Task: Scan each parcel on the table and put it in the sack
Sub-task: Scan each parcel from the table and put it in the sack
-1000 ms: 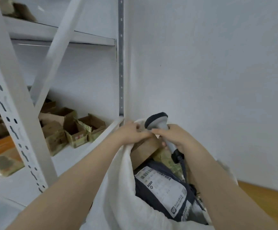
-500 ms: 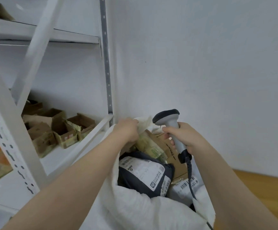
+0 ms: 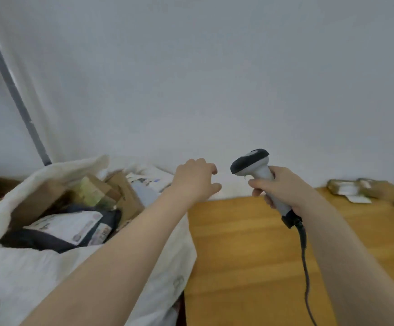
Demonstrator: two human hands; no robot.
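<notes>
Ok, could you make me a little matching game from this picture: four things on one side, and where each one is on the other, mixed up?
Things
1. scanner
2. dark parcel
3. left hand
4. brown parcels

Places
A. lying in the white sack
B. far right on the wooden table
C. gripped in the right hand
D. empty, between sack and scanner

Pairs: 1-C, 2-A, 3-D, 4-B

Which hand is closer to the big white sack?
Left. The left hand hangs empty just beside the sack, at its rim. The right hand grips the scanner farther off, over the wooden table.
</notes>
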